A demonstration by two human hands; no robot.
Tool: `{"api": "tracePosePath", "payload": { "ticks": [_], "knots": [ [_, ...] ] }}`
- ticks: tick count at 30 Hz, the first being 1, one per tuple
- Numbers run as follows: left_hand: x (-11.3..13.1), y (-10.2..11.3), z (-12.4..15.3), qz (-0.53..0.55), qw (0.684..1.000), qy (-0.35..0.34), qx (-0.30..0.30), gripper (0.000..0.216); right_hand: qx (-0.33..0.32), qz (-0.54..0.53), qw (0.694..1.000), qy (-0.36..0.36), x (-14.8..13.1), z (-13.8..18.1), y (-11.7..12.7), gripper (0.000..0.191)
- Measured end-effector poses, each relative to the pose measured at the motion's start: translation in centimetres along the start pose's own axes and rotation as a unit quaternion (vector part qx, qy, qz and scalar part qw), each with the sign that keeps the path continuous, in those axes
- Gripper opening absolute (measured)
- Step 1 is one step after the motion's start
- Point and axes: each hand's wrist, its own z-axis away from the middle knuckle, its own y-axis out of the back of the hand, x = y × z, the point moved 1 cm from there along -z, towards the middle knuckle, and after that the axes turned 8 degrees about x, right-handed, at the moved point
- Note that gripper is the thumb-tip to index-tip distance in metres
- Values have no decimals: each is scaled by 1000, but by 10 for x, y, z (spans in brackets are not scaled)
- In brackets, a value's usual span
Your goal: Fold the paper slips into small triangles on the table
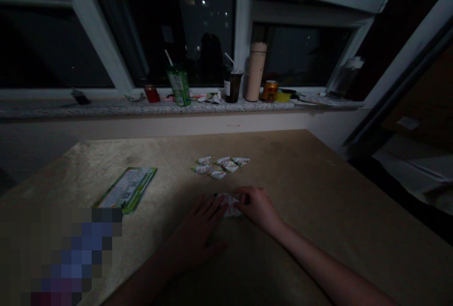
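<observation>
A small folded piece of printed paper (229, 203) lies on the tan table (318, 192) between my hands. My left hand (198, 228) rests flat, fingers stretched out, fingertips touching the paper's left edge. My right hand (255, 206) is curled over the paper's right side, fingers pressing it down. Just beyond, several small folded paper pieces (220, 166) lie in a cluster. A green and white printed leaflet (128, 188) lies flat to the left.
The room is dim. On the stone windowsill (106, 106) stand a green cup with a straw (179, 86), a dark cup (232, 85), a tall beige flask (255, 72), an orange can (270, 91) and a red jar (152, 93). A blurred patch covers the lower left.
</observation>
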Motion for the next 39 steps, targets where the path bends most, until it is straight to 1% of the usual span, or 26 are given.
{"api": "tracePosePath", "payload": {
  "ticks": [2,5,7,10,13,15,17,23,26,29,32,36,39],
  "knots": [
    [0,0,0,5,1000,4,-5,73,3,-12,1000,1,-1,2,1,26],
    [1,0,0,12,1000,1,2,73,2,-10,1000,13,-5,6,3,26],
    [1,0,0,14,1000,-2,4,73,8,7,1000,29,-11,10,6,28],
    [2,0,0,24,1000,-2,5,74,35,43,997,57,-21,16,8,27],
    [1,-1,1,33,999,-5,18,76,34,76,993,81,-28,22,6,27],
    [0,-3,1,31,999,-8,24,78,32,80,991,99,-31,27,3,28],
    [0,-3,2,32,999,-8,26,77,32,61,991,117,-32,31,-1,31],
    [4,1,1,55,997,8,49,75,20,-31,989,143,-32,39,-15,51],
    [3,1,0,50,998,6,50,73,18,-40,986,163,-30,41,-21,51],
    [-1,-2,2,36,998,13,51,74,24,-38,982,183,-27,39,-23,44],
    [-4,-4,3,26,998,17,51,75,0,-25,981,191,-25,35,-21,40],
    [-5,-1,3,11,999,19,47,68,-43,1,979,199,-25,32,-18,46],
    [-9,3,2,15,998,21,50,63,-52,23,973,224,-24,32,-17,46]
  ]
}}
